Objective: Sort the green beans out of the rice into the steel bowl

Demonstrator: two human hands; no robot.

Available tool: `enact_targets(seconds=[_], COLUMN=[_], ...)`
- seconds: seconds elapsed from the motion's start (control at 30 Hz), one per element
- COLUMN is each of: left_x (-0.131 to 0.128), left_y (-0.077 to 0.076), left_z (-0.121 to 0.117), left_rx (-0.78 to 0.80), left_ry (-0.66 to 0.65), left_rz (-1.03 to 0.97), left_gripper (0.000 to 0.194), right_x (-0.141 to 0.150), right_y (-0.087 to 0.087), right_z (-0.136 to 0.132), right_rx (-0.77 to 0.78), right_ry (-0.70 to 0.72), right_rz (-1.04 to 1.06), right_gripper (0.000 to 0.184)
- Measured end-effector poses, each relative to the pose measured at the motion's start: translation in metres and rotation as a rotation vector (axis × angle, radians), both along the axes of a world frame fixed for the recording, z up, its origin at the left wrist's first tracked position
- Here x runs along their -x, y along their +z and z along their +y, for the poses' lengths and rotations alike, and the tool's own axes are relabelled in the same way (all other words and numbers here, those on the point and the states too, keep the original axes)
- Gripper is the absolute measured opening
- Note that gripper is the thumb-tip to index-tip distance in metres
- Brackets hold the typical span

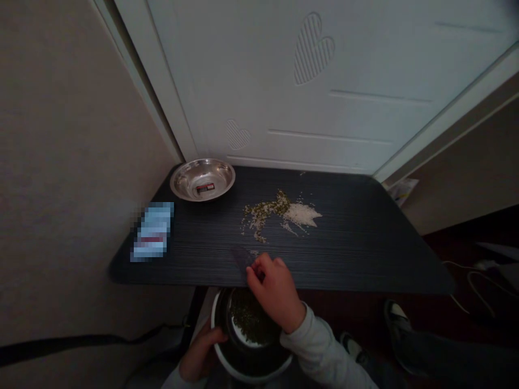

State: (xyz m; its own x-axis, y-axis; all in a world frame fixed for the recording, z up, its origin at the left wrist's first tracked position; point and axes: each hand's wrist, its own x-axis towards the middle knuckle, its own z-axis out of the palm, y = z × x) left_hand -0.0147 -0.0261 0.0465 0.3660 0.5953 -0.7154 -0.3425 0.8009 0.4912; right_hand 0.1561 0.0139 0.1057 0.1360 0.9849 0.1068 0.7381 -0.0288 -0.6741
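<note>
My right hand (275,292) is closed at the table's front edge. Its thumb and fingers pinch a thin, see-through plastic piece (240,258) that rests on the tabletop. Just below the edge, my left hand (203,348) grips the rim of a white-rimmed bowl (216,346), its thumb over the inner side. Small dark green grains (249,316) lie in the bowl, which my right forearm partly covers. Beyond my right hand, a pile of white rice-like grains (302,214) meets green grains (279,203) and scattered mixed ones.
A shiny metal basin (182,186) with a label inside stands at the table's back left. In front of it lies a blurred-out pale object (153,232). A white door (251,108) rises behind the dark table (365,254). Another person's shoe (397,316) shows at right.
</note>
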Motion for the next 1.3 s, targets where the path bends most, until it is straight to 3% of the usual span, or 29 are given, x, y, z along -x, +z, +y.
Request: enact_targets(seconds=[0.23,0.43,1.03,1.3], left_x=[0.004,-0.003,-0.008,-0.014], left_y=[-0.01,-0.006,-0.004,-0.002], left_z=[-0.004,-0.004,-0.005,-0.004], left_rx=[0.035,0.024,0.029,0.035], left_ry=[0.038,0.04,0.055,0.019], left_rz=[0.017,-0.012,0.007,-0.011], left_gripper=[0.056,0.056,0.057,0.054], right_x=[-0.025,-0.042,-0.085,-0.114], right_y=[-0.004,-0.005,-0.011,-0.012], right_z=[-0.005,-0.012,-0.017,0.006], right_rx=[0.019,0.051,0.044,0.014], right_ry=[-0.196,-0.24,-0.141,-0.169], right_rz=[-0.121,-0.081,-0.038,-0.045], right_gripper=[0.014,0.016,0.018,0.017])
